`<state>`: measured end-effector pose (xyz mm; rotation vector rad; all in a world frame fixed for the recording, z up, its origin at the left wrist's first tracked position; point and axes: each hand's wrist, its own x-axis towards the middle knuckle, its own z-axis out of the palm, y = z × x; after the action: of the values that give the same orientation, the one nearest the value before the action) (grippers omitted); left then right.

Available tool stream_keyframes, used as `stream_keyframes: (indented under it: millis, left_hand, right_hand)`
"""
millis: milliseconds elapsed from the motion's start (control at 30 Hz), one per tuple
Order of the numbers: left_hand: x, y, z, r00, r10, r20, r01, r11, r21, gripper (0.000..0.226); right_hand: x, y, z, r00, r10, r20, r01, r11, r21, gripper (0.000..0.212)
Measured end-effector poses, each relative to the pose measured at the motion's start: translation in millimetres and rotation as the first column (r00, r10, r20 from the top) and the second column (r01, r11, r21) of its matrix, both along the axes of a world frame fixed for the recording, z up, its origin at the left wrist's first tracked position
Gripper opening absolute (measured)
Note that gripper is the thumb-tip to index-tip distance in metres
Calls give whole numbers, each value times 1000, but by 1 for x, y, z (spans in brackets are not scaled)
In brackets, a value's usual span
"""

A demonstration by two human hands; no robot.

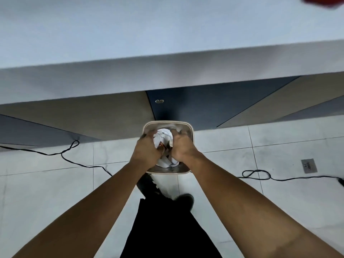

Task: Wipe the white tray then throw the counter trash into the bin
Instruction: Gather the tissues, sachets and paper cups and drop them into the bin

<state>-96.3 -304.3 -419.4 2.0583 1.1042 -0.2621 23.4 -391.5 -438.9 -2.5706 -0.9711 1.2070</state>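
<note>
A black cable (83,165) trails over the floor tiles. The left grip (147,148) curls round a crumpled white paper wad (163,138), held over the mouth of the bin (191,133) below the table (167,75) edge, and the right grip (183,148) clutches its other side. Another cable (283,180) loops beyond.

I read the trash (163,139) as crumpled white paper, creased and matt. The bin (168,171) has a smooth beige plastic rim with a soft sheen. The worktop (167,34) looks matt white, the floor tiles (288,202) glossy, and the drain cover (309,165) brushed metal.
</note>
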Motion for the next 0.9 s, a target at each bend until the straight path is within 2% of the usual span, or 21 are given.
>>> stream_keyframes:
  millis: [67, 167, 233, 433, 633, 733, 900]
  left_hand:
    - [-4, 3, 35, 995, 8, 98, -16, 997, 79, 51]
    - [-11, 7, 90, 979, 87, 187, -109, 988, 110, 45]
    - [-18, 10, 121, 967, 66, 247, -110, 979, 171, 40]
    - [-37, 22, 212, 901, 89, 426, -221, 937, 272, 20]
    - [-57, 53, 272, 844, 99, 528, -326, 875, 358, 16]
    - [-69, 75, 298, 806, 158, 571, -400, 855, 329, 19]
    - [-86, 125, 330, 773, 205, 600, -465, 827, 316, 27]
  right_hand:
    - [0, -3, 33, 999, -10, 45, 6, 997, 82, 69]
    - [3, -6, 84, 993, -25, 115, 0, 976, 219, 46]
    - [4, -8, 116, 991, -46, 126, 7, 954, 299, 36]
    - [3, -5, 212, 982, -138, 132, 42, 829, 558, 10]
    - [-6, 19, 288, 988, -156, 19, 100, 718, 689, 27]
    - [-10, 44, 321, 989, -144, 38, 67, 660, 748, 24]
    - [-19, 107, 357, 993, -114, 15, 60, 627, 777, 19]
